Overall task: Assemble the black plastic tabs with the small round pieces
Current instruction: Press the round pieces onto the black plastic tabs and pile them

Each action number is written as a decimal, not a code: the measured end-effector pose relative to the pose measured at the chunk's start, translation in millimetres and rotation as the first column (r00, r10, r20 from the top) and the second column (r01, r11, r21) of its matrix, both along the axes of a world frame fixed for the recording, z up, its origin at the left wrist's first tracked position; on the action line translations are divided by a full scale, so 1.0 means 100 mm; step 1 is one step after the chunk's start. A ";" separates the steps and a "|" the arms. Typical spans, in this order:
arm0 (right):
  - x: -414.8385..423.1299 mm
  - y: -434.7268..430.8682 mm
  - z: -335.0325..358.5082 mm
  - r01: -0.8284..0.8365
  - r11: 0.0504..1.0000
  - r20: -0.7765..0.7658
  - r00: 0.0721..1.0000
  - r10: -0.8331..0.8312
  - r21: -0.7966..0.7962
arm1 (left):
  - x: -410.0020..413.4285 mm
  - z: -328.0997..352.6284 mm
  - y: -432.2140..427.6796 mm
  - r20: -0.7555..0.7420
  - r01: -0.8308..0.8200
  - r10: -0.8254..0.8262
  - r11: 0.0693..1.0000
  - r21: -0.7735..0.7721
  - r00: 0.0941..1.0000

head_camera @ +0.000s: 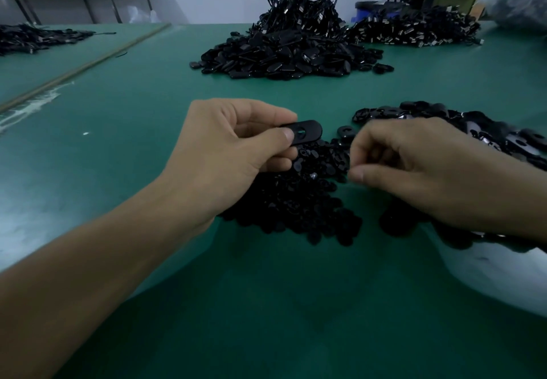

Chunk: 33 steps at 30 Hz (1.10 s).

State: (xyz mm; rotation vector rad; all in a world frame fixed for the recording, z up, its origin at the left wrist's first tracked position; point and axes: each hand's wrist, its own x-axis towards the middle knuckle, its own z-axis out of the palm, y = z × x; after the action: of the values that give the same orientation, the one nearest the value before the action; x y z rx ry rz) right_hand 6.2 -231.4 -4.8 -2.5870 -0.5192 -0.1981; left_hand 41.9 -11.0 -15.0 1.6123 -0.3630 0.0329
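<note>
The left hand [236, 147] pinches one tab [306, 130] between thumb and forefinger, above the near pile [296, 201] of round pieces on the green table [118, 171]. The tab lies nearly flat, with its long axis running left to right. Its free, rounded end points at the right hand [414, 168], and its hole shows just past the left thumb tip. The right hand hovers just beside that free end. Its fingers are curled, with the thumb tip a little below them. I cannot tell whether it pinches a piece, because the gap between thumb and fingers is dark against the pile. One ring [344, 130] shows between the tab's end and the right fingertips, close to both, though whether it is held or only lies on the pile is unclear. As I judge it, the step in hand is fetching a round piece and seating it in the hole. The right hand is the nearer one for that: the piece has to travel leftward along the tab's axis and press down over the hole while the left hand keeps the tab level. A heap of tabs [473, 130] lies behind the right hand, and a bigger heap [284, 53] sits well apart across the table.
</note>
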 end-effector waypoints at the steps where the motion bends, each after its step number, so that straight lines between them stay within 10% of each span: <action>1: 0.00 0.02 0.00 0.004 0.998 0.032 0.999 -0.006 0.057 | -0.01 0.00 0.00 0.007 0.001 -0.001 1.000 0.010 1.000; 14: -0.04 0.23 -0.03 0.044 0.787 -0.022 0.999 -0.039 0.616 | -0.10 -0.01 -0.08 0.059 0.068 -0.074 0.993 0.094 0.995; 33: -0.04 0.27 -0.06 0.072 0.840 0.089 0.986 -0.141 0.538 | -0.10 -0.02 -0.12 0.095 0.083 -0.089 0.994 0.067 0.992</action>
State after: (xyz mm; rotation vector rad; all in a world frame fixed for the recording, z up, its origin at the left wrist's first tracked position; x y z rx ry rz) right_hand 2.1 -204.9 -11.0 -2.0606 -0.3039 -0.4754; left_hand 31.9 -22.7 -17.4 1.6591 -0.5133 0.0349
